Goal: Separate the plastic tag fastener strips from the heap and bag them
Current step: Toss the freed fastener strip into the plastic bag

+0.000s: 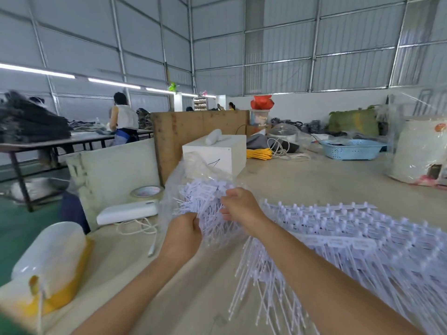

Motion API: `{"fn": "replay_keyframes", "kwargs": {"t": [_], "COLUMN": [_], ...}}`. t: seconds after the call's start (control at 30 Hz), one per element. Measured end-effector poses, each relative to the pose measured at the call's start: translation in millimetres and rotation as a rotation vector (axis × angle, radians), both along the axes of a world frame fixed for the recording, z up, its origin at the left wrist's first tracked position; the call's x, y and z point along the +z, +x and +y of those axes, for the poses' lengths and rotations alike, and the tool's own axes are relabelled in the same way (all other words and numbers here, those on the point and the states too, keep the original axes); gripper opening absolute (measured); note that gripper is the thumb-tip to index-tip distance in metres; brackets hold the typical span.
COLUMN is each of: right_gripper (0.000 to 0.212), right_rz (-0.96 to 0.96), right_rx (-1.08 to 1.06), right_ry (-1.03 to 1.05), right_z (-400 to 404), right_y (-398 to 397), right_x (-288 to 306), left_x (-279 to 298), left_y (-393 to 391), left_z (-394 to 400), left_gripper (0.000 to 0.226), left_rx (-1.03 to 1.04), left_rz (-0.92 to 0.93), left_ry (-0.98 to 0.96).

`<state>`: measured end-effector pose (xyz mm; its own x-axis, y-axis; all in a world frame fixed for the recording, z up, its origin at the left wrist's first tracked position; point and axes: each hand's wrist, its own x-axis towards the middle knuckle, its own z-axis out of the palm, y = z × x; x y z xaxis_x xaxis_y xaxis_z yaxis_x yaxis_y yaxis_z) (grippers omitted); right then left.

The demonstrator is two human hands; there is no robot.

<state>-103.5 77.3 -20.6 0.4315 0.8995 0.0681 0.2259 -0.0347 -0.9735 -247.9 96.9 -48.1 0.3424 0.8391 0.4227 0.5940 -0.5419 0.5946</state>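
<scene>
A heap of white plastic tag fastener strips (362, 240) spreads over the beige table at the right. In front of me a clear plastic bag (193, 172) stands raised off the table, and a bundle of strips (205, 204) sticks into its mouth. My left hand (185, 234) grips the bag's near edge together with the thin ends of the bundle. My right hand (238, 206) holds the bundle from the right side, fingers curled round the strips. The view is slightly blurred.
A white box (217, 151) stands just behind the bag. A tape roll (146, 192) and a white flat device (127, 212) lie to the left, and a white and yellow container (48, 259) sits at the near left. A blue basket (350, 148) sits far right. People work at tables in the background.
</scene>
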Motion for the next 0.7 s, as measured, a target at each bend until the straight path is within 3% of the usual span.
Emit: {"fn": "replay_keyframes", "kwargs": {"t": [0.1,0.23,0.43,0.6,0.7], "right_gripper": [0.048,0.049,0.055,0.046,0.036], "right_rz": [-0.07,-0.131,-0.268,-0.317,-0.323], "right_rx": [-0.035,-0.041,-0.045,-0.068,-0.08], "right_ry": [-0.04,-0.113,-0.145,-0.132,-0.099], "right_z": [3.7,7.3,9.9,2.9,-3.5], "right_y": [10.9,21.1,22.0,22.2,22.3], "right_x": [-10.1,-19.1,-23.5,-24.8,-21.5], "left_x": [4.8,8.3,1.5,0.9,7.5], "left_y": [11.5,28.9,50.6,60.6,61.7], "left_z": [20.2,41.0,35.9,30.1,32.9], "left_gripper": [0.042,0.023,0.026,0.024,0.023], "left_rx": [0.057,0.144,0.209,0.242,0.245], "left_rz": [0.064,0.19,0.599,0.911,0.922], "left_ry": [0.02,0.031,0.121,0.297,0.302]}}
